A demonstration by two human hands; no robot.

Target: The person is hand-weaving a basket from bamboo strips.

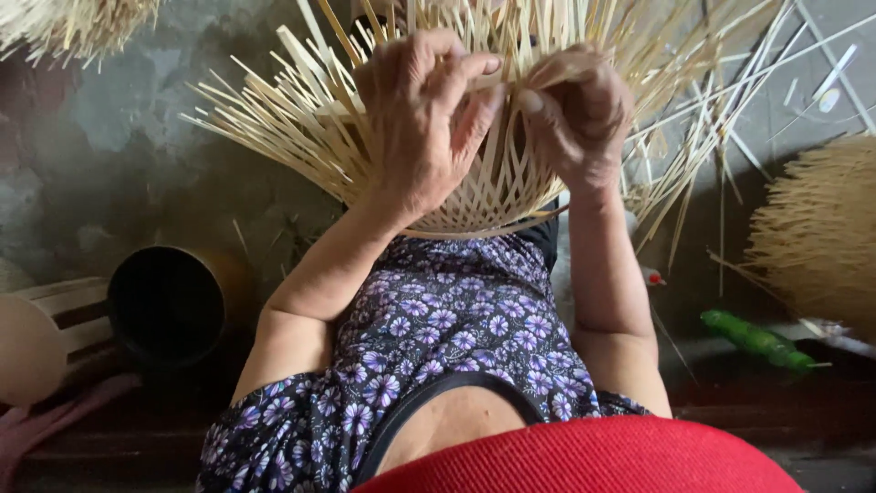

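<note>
A half-woven bamboo basket rests against my lap, its loose pale strips fanning out on all sides. My left hand lies over the woven dome, fingers curled around a strip near the top. My right hand pinches other strips just to the right of it. The two hands almost touch at the fingertips. The floral dress on my lap sits below the basket.
A dark round pot lies on its side at the left beside a pale slatted piece. A green object lies at the right. Another bamboo bundle fills the right edge, one more the top left.
</note>
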